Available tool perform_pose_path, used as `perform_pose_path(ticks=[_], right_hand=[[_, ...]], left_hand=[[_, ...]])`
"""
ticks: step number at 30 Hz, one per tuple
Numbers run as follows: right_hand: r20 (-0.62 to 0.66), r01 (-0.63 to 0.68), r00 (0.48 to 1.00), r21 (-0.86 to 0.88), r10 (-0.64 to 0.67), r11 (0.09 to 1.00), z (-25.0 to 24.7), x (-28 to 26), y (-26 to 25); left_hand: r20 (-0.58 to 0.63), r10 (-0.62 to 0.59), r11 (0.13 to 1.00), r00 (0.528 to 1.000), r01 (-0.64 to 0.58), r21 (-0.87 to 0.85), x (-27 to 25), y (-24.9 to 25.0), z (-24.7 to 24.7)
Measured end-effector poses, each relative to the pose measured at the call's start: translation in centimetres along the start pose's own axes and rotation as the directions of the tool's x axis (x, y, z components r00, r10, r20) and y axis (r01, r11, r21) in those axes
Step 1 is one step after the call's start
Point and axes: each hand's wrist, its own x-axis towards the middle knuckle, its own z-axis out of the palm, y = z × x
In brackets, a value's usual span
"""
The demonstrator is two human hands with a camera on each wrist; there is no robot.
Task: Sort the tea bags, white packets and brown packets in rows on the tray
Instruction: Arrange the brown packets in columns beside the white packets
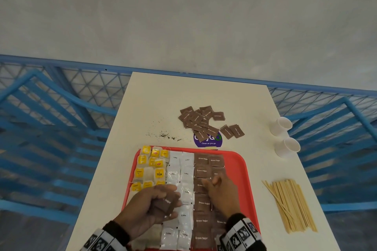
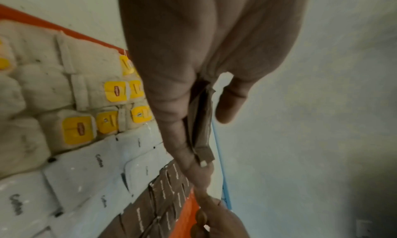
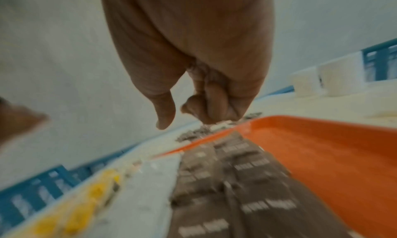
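A red tray point(image 1: 236, 165) holds three columns: yellow-tagged tea bags point(image 1: 151, 167) on the left, white packets point(image 1: 181, 169) in the middle and brown packets point(image 1: 204, 171) on the right. My left hand point(image 1: 169, 203) hovers over the tray's near left and grips a small stack of brown packets point(image 2: 201, 123) between thumb and fingers. My right hand point(image 1: 214, 184) is over the brown column, fingers curled under and thumb out. In the right wrist view the right hand point(image 3: 182, 116) shows nothing in its fingers.
A loose pile of brown packets point(image 1: 206, 122) lies beyond the tray, partly over a purple sticker point(image 1: 208, 140). Tea crumbs point(image 1: 163, 134) are scattered to its left. Two white cups point(image 1: 282, 125) and a bundle of wooden stirrers point(image 1: 291, 206) sit at the table's right edge.
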Motion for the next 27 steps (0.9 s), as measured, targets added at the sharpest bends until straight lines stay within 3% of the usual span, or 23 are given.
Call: perform_pose_path(ticks=[2,5,11,14,20,24,27], right_hand=[[0.106,0.089,0.990,0.045,-0.093,0.995,-0.8,-2.0,-1.7],[0.278,0.116,0.951,0.082,-0.135,0.990,-1.3,-4.5,-3.2],[0.210,0.184,0.951,0.205,-0.227,0.961,-2.0,-5.6,-3.3],[0.263,0.130,0.937,0.355,-0.232,0.926,-3.2,-5.9,-3.0],[0.311,0.167,0.902,0.386,-0.298,0.907,-4.3,-6.2,-2.7],[0.284,0.185,0.902,0.427,-0.325,0.885,-4.8,-6.2,-2.3],[0.348,0.106,0.901,0.403,-0.259,0.909,-4.9,-6.6,-1.8]], left_hand=[[0.023,0.024,0.997,0.999,-0.025,0.075,0.0,0.1,0.4],[0.052,0.057,0.976,0.997,-0.067,0.208,-0.1,0.0,1.5],[0.000,0.169,0.907,0.986,-0.155,0.391,0.0,-0.3,3.6],[0.043,0.174,0.873,0.984,-0.174,0.456,0.0,0.0,3.4],[0.074,0.273,0.798,0.959,-0.269,0.539,0.1,0.3,3.4],[0.083,0.261,0.827,0.962,-0.268,0.495,0.3,0.4,3.9],[0.053,0.255,0.863,0.966,-0.252,0.438,0.6,0.1,4.1]])
